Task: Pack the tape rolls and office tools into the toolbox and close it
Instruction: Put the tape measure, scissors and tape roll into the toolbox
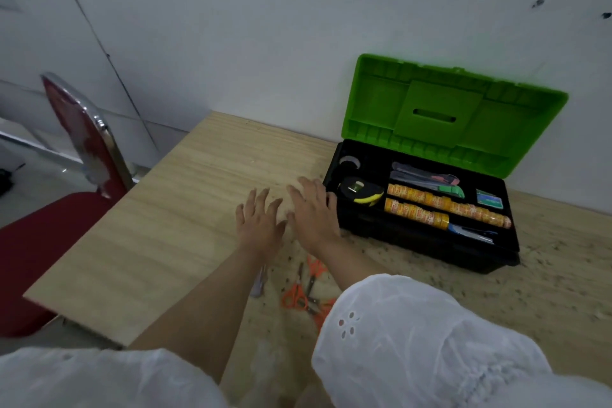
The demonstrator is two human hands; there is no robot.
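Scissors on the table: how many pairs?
3 orange-handled scissors on the table: far pair, left pair, and near pair partly under the right sleeve, which may hide more.

A red chair point(49, 235) stands beside the wooden table point(159, 228), against white walls point(265, 26).

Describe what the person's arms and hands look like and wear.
Both arms wear loose white sleeves. The right sleeve has small eyelet cutouts in a flower shape, and the left sleeve shows none. Forearms are uncovered. The left hand and right hand are bare, with no gloves, watch or rings.
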